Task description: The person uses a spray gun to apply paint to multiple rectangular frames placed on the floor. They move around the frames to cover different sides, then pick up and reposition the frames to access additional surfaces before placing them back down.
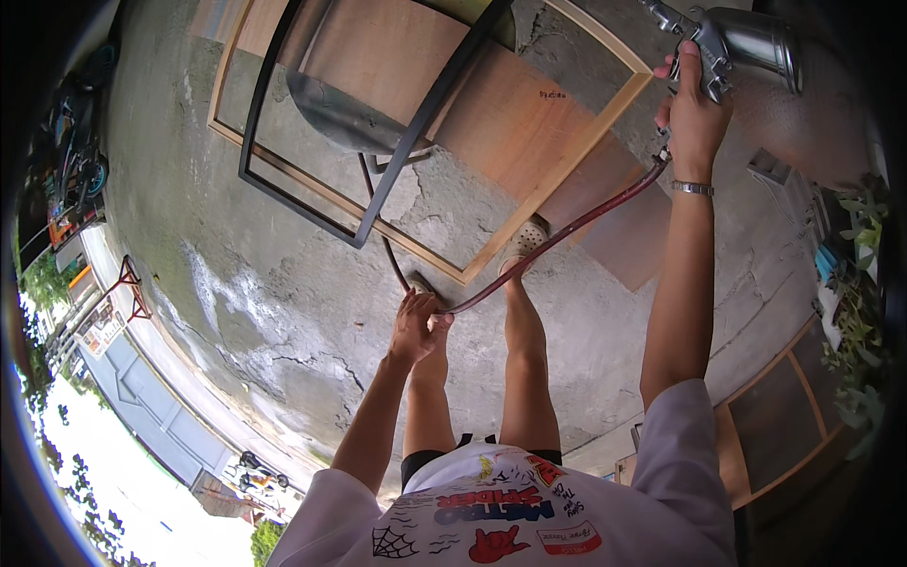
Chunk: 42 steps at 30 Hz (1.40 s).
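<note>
Raised at the upper right, my right hand [697, 118] is closed round the handle of a metal spray gun [715, 59] with a silver cup. A dark red hose [605, 206] runs from the gun's handle down to my left hand [416, 326], whose fingers are wrapped round it, and on toward the frames. Ahead of me is a light wooden frame [557, 187], its near corner close to my feet. A black frame [418, 123] overlaps it on the left. Both frames appear to be raised on a round-topped support [345, 118], partly hidden beneath them.
Plywood sheets [501, 128] lie on the cracked concrete floor [217, 236]. Leafy plants [860, 321] and a wooden-framed panel [779, 416] are at the right. Parked motorbikes [80, 175] stand far left, near a red metal stand [132, 288].
</note>
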Tool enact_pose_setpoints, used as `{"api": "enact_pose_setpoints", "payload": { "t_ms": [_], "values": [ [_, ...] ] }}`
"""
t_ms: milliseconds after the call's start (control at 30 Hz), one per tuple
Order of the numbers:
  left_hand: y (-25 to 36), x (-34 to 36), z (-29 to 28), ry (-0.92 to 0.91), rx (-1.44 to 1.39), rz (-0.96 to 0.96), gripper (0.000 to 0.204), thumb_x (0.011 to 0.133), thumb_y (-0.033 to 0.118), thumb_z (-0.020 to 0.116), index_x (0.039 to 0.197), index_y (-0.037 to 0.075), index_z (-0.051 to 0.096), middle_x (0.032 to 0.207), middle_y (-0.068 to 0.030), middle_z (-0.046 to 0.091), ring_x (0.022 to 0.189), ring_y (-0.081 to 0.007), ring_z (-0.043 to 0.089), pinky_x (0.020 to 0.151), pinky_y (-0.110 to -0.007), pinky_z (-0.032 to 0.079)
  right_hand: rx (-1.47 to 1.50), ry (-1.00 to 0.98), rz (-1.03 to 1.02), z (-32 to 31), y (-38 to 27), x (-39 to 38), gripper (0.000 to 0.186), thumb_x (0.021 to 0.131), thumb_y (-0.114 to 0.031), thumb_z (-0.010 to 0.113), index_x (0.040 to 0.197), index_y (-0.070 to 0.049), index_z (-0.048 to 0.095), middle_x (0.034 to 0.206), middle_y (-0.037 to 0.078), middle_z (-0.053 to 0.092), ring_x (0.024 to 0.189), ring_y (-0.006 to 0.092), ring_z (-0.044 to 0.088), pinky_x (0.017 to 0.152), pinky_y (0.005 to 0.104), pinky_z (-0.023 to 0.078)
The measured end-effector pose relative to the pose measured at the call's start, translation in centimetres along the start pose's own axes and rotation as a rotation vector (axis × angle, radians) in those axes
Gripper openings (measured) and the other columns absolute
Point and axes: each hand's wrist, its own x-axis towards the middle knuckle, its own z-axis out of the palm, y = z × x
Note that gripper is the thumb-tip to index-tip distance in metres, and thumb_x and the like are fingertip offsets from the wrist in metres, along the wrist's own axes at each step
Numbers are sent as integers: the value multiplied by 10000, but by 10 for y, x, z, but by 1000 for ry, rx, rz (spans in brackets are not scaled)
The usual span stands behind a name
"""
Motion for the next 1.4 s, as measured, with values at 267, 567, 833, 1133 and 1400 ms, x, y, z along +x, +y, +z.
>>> {"api": "enact_pose_setpoints", "payload": {
  "t_ms": [267, 567, 833, 1133, 1400],
  "values": [
    [-100, -70, -35, -109, 242, -27, 541, 861, 585, 718, 842, 51, 634, 1050, -184, 667, 1261, -385, 569, 1174, -565, 342, 42, -307, 250, -6, 18, -172, 379, 969, -376, 729, 947, 3, 728, 681, 30, 685, 486, 55, 560, 422, 228, 377],
    [-140, -102, -76, -126, 345, -10, 528, 794, 540, 792, 816, 43, 616, 1067, -162, 665, 1342, -338, 522, 1222, -517, 315, 46, -469, 197, -3, 41, -296, 293, 984, -280, 706, 907, 2, 684, 703, 24, 670, 565, 60, 571, 505, 244, 437],
    [-162, -118, -86, -168, 420, 32, 483, 757, 481, 832, 832, 50, 627, 969, -119, 650, 1356, -328, 512, 1234, -521, 298, 52, -649, 91, 5, 32, -381, 206, 936, -174, 755, 855, -3, 673, 679, 26, 598, 603, 101, 527, 583, 281, 441],
    [-161, -119, -84, -167, 439, 43, 495, 745, 498, 827, 828, 48, 637, 1008, -123, 671, 1344, -319, 522, 1229, -497, 311, -26, -886, -60, 14, 16, -409, 211, 931, -206, 762, 936, -11, 682, 760, 27, 620, 647, 127, 552, 628, 306, 454],
    [-167, -122, -80, -68, 379, 9, 498, 784, 513, 800, 795, 49, 618, 1013, -130, 675, 1348, -320, 518, 1224, -510, 322, -46, -272, 203, 21, 14, -345, 314, 964, -297, 741, 872, 1, 702, 642, 15, 628, 589, 83, 587, 559, 271, 456]
  ]
}}
